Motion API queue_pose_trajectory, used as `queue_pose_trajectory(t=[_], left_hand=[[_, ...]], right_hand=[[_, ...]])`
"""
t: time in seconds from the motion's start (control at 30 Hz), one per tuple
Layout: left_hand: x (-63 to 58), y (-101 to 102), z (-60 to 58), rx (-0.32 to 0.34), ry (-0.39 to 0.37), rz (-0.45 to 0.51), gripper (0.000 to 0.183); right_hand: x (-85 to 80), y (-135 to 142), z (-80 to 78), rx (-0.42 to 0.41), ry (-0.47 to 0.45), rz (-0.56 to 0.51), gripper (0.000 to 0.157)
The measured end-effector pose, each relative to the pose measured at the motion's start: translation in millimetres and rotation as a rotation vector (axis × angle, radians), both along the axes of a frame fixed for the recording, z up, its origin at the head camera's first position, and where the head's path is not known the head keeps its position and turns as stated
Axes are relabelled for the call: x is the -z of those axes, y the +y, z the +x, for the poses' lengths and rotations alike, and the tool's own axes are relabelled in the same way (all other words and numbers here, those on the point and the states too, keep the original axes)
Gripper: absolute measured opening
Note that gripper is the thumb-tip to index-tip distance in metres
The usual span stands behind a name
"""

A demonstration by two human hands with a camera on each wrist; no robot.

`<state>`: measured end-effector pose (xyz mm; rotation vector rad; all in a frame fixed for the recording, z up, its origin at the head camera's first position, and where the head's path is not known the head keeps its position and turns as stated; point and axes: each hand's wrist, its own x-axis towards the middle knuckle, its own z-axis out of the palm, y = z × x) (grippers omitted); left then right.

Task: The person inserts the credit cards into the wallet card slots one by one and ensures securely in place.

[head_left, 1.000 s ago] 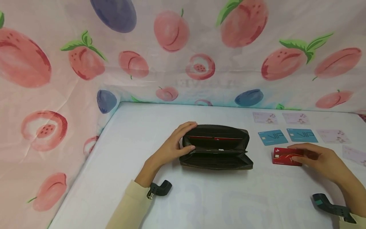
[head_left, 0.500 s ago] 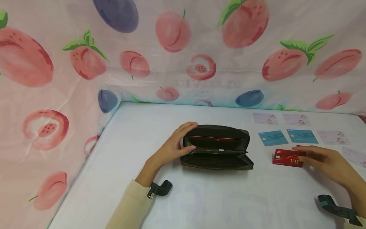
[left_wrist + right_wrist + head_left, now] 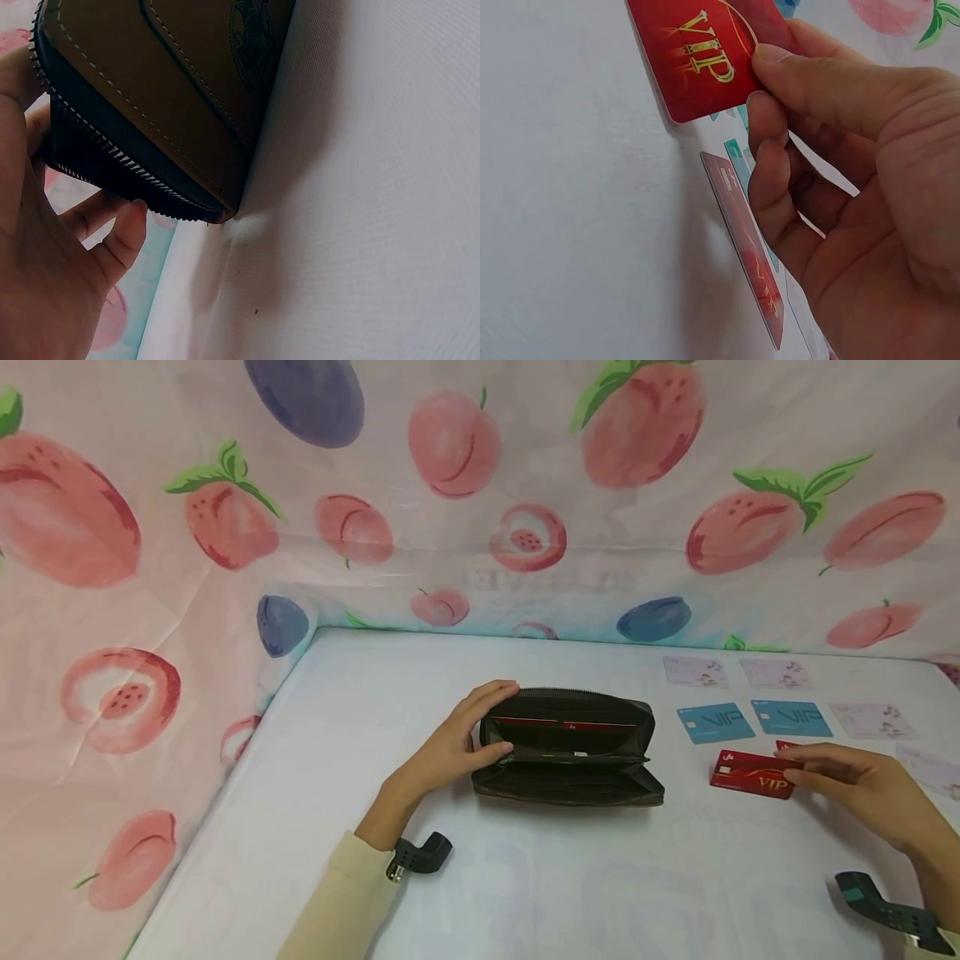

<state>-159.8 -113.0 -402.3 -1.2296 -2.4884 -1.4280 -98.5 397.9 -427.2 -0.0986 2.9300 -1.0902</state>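
Observation:
At the middle of the table, a dark zip-around wallet (image 3: 562,781) lies opened wide, its outside brown in the left wrist view. Two red cards (image 3: 600,723) show as thin edges in its upper slots. My left hand (image 3: 442,747) grips the wallet's left end, thumb inside the edge and fingers behind. To the right of the wallet, my right hand (image 3: 862,785) pinches a red VIP card (image 3: 752,774) between thumb and fingers, tilted above the table in the right wrist view. Another red card (image 3: 746,251) lies on the table beneath that hand, mostly hidden in the head view.
Two blue VIP cards (image 3: 716,723) lie behind the right hand. Several pale pink cards (image 3: 873,720) are spread around them toward the back and right. A fruit-printed cloth (image 3: 525,485) rises behind the white table (image 3: 525,893) and along its left side.
My right hand has shifted slightly right and its fingers cover less of the red card, whose VIP lettering now shows. Another red card's corner has come into sight behind it. The left hand stays put.

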Motion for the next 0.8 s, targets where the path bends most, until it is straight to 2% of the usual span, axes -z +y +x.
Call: queue_pose_trajectory(t=[0.27, 0.47, 0.8], left_hand=[[-0.4, 0.1, 0.0, -0.003, 0.000, -0.005, 0.068], [-0.4, -0.9, -0.1, 0.001, 0.011, -0.010, 0.068], [-0.5, 0.1, -1.0, 0.001, 0.003, -0.001, 0.067]], right_hand=[[-4.6, -1.5, -0.5, 0.033, 0.014, 0.030, 0.028], [-12.3, -7.8, 0.3, 0.067, 0.039, 0.027, 0.032], [-43.0, -28.6, 2.8, 0.153, 0.103, 0.009, 0.034]])
